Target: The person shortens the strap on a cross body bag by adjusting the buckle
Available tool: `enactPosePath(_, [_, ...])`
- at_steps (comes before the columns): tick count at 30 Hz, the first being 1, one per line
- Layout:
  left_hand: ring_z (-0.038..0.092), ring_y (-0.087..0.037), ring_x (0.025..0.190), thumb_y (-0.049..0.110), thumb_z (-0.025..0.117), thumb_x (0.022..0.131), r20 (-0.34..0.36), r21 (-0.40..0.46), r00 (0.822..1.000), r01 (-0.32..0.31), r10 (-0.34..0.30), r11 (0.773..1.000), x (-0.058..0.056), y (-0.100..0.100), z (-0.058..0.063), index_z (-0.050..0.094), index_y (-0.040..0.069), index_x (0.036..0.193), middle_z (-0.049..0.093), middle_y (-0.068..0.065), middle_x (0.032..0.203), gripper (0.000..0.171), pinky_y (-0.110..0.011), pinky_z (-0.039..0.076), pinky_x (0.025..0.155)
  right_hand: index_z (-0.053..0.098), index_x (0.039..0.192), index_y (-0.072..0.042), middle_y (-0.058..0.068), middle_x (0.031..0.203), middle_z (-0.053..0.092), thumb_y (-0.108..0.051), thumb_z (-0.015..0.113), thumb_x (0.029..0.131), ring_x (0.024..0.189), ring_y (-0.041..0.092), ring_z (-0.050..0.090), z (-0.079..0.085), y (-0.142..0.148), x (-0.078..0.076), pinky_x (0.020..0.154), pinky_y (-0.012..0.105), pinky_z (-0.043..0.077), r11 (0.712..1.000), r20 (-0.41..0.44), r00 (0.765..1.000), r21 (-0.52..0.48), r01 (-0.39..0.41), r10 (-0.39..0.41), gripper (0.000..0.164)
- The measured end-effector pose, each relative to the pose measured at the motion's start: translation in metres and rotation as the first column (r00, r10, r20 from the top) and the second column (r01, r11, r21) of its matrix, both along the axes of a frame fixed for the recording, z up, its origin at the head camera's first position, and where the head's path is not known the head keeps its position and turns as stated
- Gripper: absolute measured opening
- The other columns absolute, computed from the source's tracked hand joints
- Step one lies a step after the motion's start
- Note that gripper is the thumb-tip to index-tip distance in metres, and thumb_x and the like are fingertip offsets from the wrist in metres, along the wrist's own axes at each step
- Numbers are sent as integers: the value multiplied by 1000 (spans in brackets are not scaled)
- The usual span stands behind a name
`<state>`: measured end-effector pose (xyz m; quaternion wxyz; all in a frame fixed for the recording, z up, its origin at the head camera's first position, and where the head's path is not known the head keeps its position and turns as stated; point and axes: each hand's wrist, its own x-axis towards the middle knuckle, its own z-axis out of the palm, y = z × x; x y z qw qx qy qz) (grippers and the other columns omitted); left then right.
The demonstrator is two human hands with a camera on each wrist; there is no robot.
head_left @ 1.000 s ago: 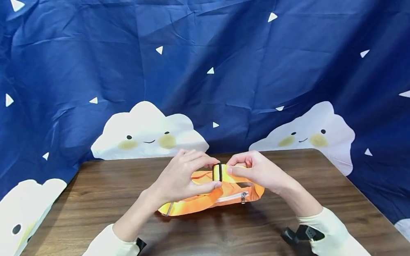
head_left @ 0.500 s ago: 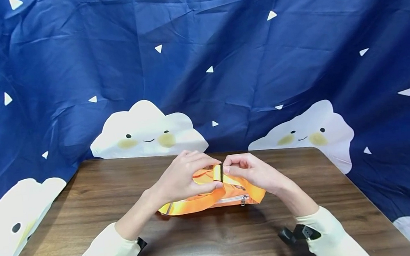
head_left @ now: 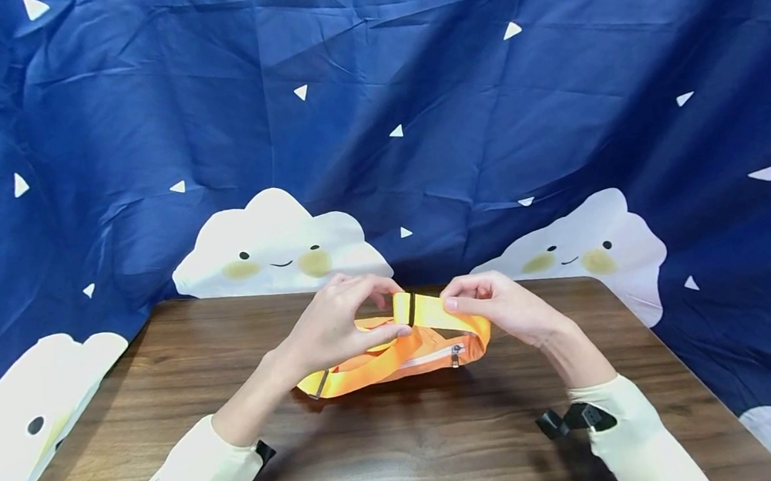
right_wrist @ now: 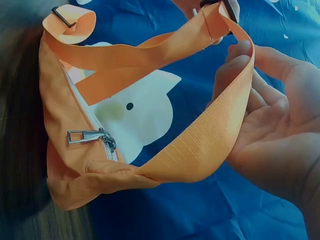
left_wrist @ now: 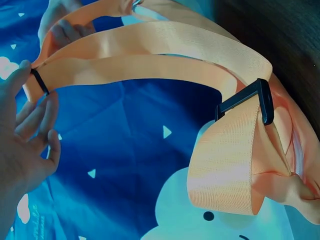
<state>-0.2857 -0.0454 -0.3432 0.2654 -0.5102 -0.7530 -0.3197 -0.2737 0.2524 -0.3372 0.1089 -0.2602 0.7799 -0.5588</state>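
Observation:
An orange waist bag [head_left: 474, 350] with a long webbing strap [head_left: 434, 312] is in front of me, its zipper pull [right_wrist: 85, 136] facing the near side. My left hand [head_left: 327, 327] pinches the strap loop at a black slider buckle [head_left: 411, 309], thumb below and fingers above. To the right of that buckle, my right hand [head_left: 503, 306] pinches the strap between thumb and curled fingers. The stretch of strap between both hands is held nearly straight. A second black buckle [left_wrist: 265, 102] sits on the strap at the bag's left end, near no fingers.
The brown wooden table [head_left: 392, 457] lies beneath the bag and arms. Behind it hangs a blue curtain [head_left: 368, 56] with white clouds and triangles. Both wrists carry black camera mounts, the right one [head_left: 573, 418] standing out over the table.
My right hand went in close to the buckle, then moved off to the right along the strap. Both hands and the held strap are slightly higher. The left hand still pinches the loop.

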Motion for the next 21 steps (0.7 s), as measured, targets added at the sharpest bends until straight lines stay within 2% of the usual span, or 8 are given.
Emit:
enactPosePath(6, [63,-7,90,42,86,82,35,-31,999,12,-11,999,-2,1,0,65,12,123,68,7,101,55,-34,43,89,74,105,-3,17,85,69,-15,69,98,75,22,62,-2,-1,-2,65,30,51,1000,-49,999,-24,-11,10,15])
enactPosePath(9, [64,-6,89,41,87,81,18,-59,1000,17,-16,998,-2,1,-3,66,11,123,67,9,100,55,-33,43,83,74,105,-3,17,86,69,-14,69,98,74,23,62,-6,-6,-1,65,31,52,999,-35,999,-39,-15,14,14])
enactPosePath(14, [61,-4,87,47,82,84,-21,-122,1000,-8,6,992,2,5,-8,70,13,118,68,10,100,49,-32,41,79,75,106,-3,18,87,70,-14,69,99,74,35,63,-10,-16,4,65,33,55,999,2,1000,-45,-18,18,14])
enactPosePath(18, [62,-6,91,46,83,84,-38,-140,999,-36,31,989,5,7,-9,71,13,119,71,8,108,49,-30,41,80,75,106,-5,18,87,69,-17,69,99,74,30,63,-10,-23,7,65,30,55,999,7,1000,-46,1,-1,15])
enactPosePath(21, [62,-6,90,43,84,83,-51,-134,998,-48,42,990,6,6,-7,71,14,119,71,8,108,48,-30,40,79,74,108,-5,18,90,70,-20,70,98,76,25,65,-9,-24,6,68,30,55,999,26,1000,-43,15,-14,18])
